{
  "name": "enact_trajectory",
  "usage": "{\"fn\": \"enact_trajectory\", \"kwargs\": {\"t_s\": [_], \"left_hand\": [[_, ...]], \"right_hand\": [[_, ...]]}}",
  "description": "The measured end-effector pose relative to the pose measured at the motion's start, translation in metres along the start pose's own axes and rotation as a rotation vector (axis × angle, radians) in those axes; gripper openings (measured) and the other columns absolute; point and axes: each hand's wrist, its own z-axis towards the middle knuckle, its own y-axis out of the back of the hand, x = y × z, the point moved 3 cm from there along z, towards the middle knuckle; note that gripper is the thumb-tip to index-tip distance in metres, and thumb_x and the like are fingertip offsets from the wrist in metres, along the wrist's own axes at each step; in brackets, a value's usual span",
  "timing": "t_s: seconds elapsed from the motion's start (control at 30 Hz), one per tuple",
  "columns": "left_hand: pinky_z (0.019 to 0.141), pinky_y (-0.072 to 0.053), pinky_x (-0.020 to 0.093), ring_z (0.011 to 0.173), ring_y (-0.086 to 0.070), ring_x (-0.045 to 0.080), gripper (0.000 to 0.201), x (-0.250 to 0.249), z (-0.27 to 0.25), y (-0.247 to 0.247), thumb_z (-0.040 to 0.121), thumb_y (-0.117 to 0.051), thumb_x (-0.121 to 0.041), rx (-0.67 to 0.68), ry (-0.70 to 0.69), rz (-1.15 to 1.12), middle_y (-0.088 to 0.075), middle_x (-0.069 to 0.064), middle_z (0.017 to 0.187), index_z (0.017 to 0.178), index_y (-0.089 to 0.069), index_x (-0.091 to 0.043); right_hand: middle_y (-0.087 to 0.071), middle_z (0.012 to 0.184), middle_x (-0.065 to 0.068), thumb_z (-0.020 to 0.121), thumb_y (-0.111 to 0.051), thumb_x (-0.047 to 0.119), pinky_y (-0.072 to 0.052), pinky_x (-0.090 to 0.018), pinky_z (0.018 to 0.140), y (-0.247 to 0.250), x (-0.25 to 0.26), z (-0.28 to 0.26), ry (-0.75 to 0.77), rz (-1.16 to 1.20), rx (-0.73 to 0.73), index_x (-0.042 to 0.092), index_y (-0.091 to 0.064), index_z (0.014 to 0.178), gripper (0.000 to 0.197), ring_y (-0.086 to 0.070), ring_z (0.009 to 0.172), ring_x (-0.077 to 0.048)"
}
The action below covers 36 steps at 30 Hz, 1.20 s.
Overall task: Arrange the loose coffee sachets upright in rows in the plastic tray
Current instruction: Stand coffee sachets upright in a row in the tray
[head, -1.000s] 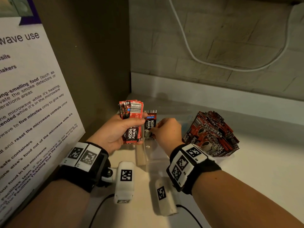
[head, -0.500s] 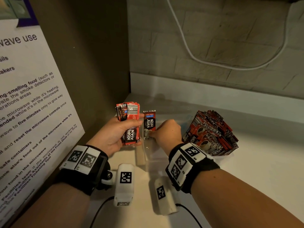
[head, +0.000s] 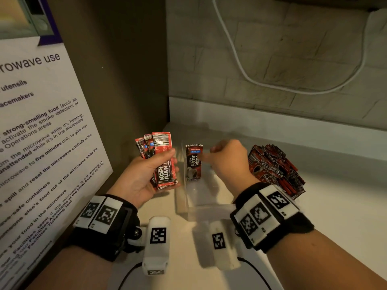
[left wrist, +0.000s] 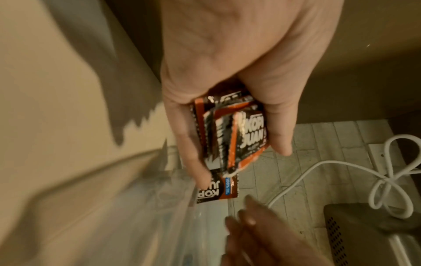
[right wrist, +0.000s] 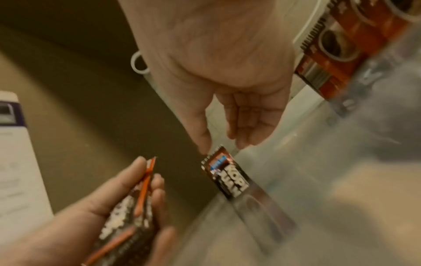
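My left hand [head: 168, 164] grips a fanned bundle of red and black coffee sachets [head: 162, 143], held upright just left of the clear plastic tray [head: 206, 208]. In the tray, a single sachet [head: 193, 163] stands upright against the left wall. Just right of it is my right hand [head: 211, 153], fingers loosely extended and holding nothing. In the right wrist view the thumb tip of the right hand [right wrist: 222, 146] is at the top corner of that sachet [right wrist: 227, 178]. The left wrist view shows the left hand [left wrist: 243, 162] round the bundle [left wrist: 234, 136], above the standing sachet [left wrist: 216, 189].
A heap of loose sachets [head: 274, 170] lies on the white counter right of the tray. A dark side panel with a microwave notice [head: 41, 132] closes off the left. A white cable [head: 251, 78] hangs on the brick wall behind. A vented appliance [left wrist: 364, 234] sits nearby.
My right hand has let go of the single sachet, which now stands in the tray, and has drawn slightly to the right. The left hand keeps its bundle, barely moved.
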Motion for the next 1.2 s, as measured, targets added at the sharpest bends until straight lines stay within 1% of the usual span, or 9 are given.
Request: {"fn": "enact_trajectory", "kwargs": {"t_s": [0.13, 0.27, 0.5, 0.67, 0.8, 0.9, 0.97, 1.03, 1.2], "left_hand": [[0.058, -0.059, 0.038, 0.057, -0.069, 0.016, 0.030, -0.002, -0.006, -0.016, 0.063, -0.071, -0.023, 0.051, -0.041, -0.014, -0.071, 0.002, 0.066, 0.092, -0.065, -0.015], [0.059, -0.058, 0.036, 0.065, -0.072, 0.020, 0.040, -0.002, -0.007, -0.027, 0.061, -0.073, -0.030, 0.057, -0.056, 0.017, -0.075, 0.004, 0.077, 0.099, -0.066, -0.016], [0.070, -0.053, 0.039, 0.064, -0.072, 0.019, 0.038, -0.004, -0.012, -0.025, 0.062, -0.063, -0.050, 0.069, -0.060, -0.012, -0.075, 0.003, 0.076, 0.085, -0.072, -0.021], [0.063, -0.052, 0.039, 0.052, -0.068, 0.012, 0.042, -0.004, -0.012, -0.021, 0.062, -0.062, -0.049, 0.010, -0.073, -0.139, -0.069, -0.003, 0.059, 0.089, -0.061, -0.017], [0.060, -0.052, 0.036, 0.056, -0.068, 0.015, 0.058, -0.006, -0.008, -0.027, 0.058, -0.059, -0.060, 0.089, -0.045, -0.237, -0.072, 0.003, 0.070, 0.096, -0.061, -0.016], [0.052, -0.054, 0.031, 0.055, -0.067, 0.015, 0.031, -0.008, -0.007, -0.029, 0.064, -0.069, -0.028, 0.114, -0.037, -0.184, -0.071, 0.004, 0.068, 0.092, -0.064, -0.015], [0.049, -0.054, 0.030, 0.057, -0.068, 0.016, 0.031, -0.008, -0.007, -0.029, 0.061, -0.069, -0.013, 0.113, -0.057, -0.138, -0.071, 0.005, 0.069, 0.092, -0.065, -0.014], [0.049, -0.055, 0.031, 0.061, -0.070, 0.020, 0.029, -0.007, -0.007, -0.030, 0.062, -0.069, -0.009, 0.102, -0.076, -0.146, -0.073, 0.009, 0.076, 0.091, -0.068, -0.012], [0.061, -0.059, 0.039, 0.071, -0.071, 0.026, 0.037, -0.004, -0.004, -0.033, 0.069, -0.069, -0.010, 0.078, -0.129, -0.119, -0.072, 0.015, 0.089, 0.105, -0.067, -0.007]], "right_hand": [[-0.059, 0.070, -0.004, 0.070, -0.082, 0.010, -0.038, -0.014, 0.043, 0.003, 0.025, -0.024, 0.065, 0.405, 0.260, 0.006, -0.064, 0.088, 0.026, -0.052, 0.048, -0.003], [-0.056, 0.064, -0.003, 0.070, -0.079, -0.004, -0.036, -0.011, 0.039, -0.006, 0.029, -0.034, 0.068, 0.484, 0.385, 0.001, -0.065, 0.095, 0.029, -0.050, 0.044, 0.000], [-0.059, 0.062, 0.001, 0.076, -0.070, -0.012, -0.042, -0.012, 0.043, -0.008, 0.036, -0.040, 0.137, 0.706, 0.293, 0.004, -0.063, 0.082, 0.018, -0.054, 0.046, 0.000], [-0.064, 0.076, 0.002, 0.070, -0.071, -0.012, -0.055, -0.029, 0.074, 0.004, 0.038, -0.031, 0.409, 0.501, -0.097, 0.019, -0.067, 0.062, 0.033, -0.060, 0.074, -0.008], [-0.048, 0.090, 0.008, 0.065, -0.070, -0.018, -0.047, -0.010, 0.075, -0.002, 0.037, -0.038, 0.524, 0.410, -0.110, 0.004, -0.072, 0.065, 0.021, -0.048, 0.084, 0.011], [-0.048, 0.091, 0.006, 0.069, -0.069, -0.016, -0.048, -0.014, 0.076, 0.000, 0.029, -0.035, 0.492, 0.451, -0.101, 0.011, -0.073, 0.066, 0.027, -0.049, 0.085, 0.008], [-0.054, 0.090, 0.004, 0.076, -0.065, -0.012, -0.051, -0.020, 0.073, 0.003, 0.025, -0.033, 0.442, 0.487, -0.091, 0.020, -0.070, 0.072, 0.033, -0.055, 0.083, 0.001], [-0.058, 0.084, 0.002, 0.083, -0.060, -0.007, -0.050, -0.026, 0.063, 0.006, 0.022, -0.031, 0.328, 0.604, -0.044, 0.022, -0.064, 0.085, 0.030, -0.058, 0.073, -0.011], [-0.057, 0.058, -0.001, 0.083, -0.065, -0.005, -0.037, -0.018, 0.039, 0.001, 0.019, -0.033, 0.091, 0.670, 0.260, 0.003, -0.061, 0.087, 0.010, -0.048, 0.039, -0.005]]}}
